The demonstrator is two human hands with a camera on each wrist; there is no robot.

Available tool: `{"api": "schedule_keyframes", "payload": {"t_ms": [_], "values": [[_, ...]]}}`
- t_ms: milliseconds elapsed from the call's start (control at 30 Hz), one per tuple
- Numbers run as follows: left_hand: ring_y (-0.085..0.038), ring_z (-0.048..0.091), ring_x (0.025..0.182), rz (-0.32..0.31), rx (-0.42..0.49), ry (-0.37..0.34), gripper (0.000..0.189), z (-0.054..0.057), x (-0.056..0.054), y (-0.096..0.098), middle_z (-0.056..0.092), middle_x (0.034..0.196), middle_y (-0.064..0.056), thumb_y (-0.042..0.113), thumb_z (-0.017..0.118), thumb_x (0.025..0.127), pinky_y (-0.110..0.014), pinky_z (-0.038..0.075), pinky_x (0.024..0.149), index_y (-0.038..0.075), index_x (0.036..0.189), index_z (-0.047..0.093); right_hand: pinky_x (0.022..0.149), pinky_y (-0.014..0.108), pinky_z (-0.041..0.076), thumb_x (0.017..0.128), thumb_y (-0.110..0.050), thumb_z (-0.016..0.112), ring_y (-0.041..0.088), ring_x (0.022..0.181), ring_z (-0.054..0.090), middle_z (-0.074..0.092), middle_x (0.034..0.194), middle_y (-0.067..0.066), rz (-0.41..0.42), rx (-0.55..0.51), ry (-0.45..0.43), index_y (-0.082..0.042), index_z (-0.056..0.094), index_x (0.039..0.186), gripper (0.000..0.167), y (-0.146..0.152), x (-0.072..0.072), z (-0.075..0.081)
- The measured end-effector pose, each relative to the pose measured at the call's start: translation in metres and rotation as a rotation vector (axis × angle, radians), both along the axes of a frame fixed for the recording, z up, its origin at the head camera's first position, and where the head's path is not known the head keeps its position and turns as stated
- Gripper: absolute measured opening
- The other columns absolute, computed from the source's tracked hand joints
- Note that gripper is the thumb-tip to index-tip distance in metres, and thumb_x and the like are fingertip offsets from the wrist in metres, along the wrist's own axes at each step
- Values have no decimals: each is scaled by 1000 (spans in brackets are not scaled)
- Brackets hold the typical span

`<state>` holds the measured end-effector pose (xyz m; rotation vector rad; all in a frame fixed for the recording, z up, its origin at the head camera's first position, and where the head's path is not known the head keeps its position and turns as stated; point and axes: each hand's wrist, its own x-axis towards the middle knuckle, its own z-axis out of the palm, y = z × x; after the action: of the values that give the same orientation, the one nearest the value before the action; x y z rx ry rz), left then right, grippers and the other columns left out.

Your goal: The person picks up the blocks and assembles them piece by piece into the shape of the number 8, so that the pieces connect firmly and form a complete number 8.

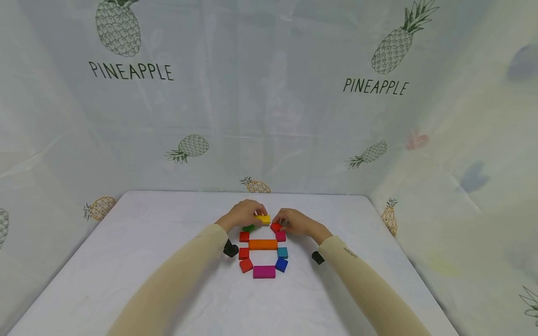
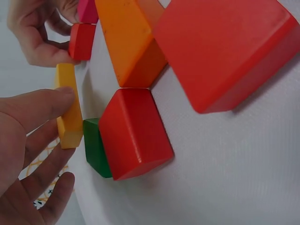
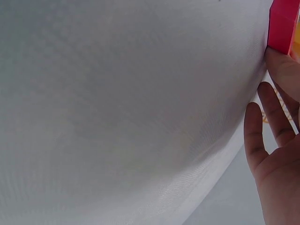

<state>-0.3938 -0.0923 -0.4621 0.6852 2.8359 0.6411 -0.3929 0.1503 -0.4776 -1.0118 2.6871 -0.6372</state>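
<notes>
My left hand (image 1: pixel 245 214) is at the far end of a ring of coloured wooden blocks, pinching a yellow block (image 2: pixel 70 112). Its thumb lies against the yellow block's face in the left wrist view. Just below that hand lies a green block (image 1: pixel 248 228), beside a red block (image 2: pixel 136 136). Across from it my right hand (image 1: pixel 296 221) holds a small red block (image 1: pixel 275 227) with its fingertips, above a pink block (image 1: pixel 280 236). In the right wrist view the thumb touches the pink-red edge of a block (image 3: pixel 282 28), while the other fingers are spread.
An orange bar (image 1: pixel 263 244) crosses the ring's middle. Nearer sit two red blocks on the left, a teal block (image 1: pixel 282 253) and a blue block (image 1: pixel 281 265) on the right, and a magenta bar (image 1: pixel 264 272) at the near end. All lie on a white-covered table (image 1: pixel 75 289).
</notes>
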Motion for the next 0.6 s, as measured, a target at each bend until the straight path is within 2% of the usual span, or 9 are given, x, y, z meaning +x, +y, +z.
{"api": "schedule_keyframes", "payload": {"t_ms": [367, 600], "values": [[-21, 62, 114, -34, -5, -2, 29, -2, 4, 3, 73, 120, 1, 23, 81, 96, -48, 52, 105, 22, 124, 76, 104, 39, 56, 97, -4, 77, 20, 111, 65, 69, 117, 1, -7, 0, -8, -11, 75, 123, 28, -1, -1, 0], [-22, 62, 115, -15, -2, -16, 28, -5, 5, 3, 73, 119, 0, 21, 81, 95, -50, 52, 107, 22, 123, 76, 104, 38, 56, 96, -4, 77, 19, 111, 65, 69, 117, 2, -18, 5, -7, -11, 75, 123, 28, -1, 1, 1]]}}
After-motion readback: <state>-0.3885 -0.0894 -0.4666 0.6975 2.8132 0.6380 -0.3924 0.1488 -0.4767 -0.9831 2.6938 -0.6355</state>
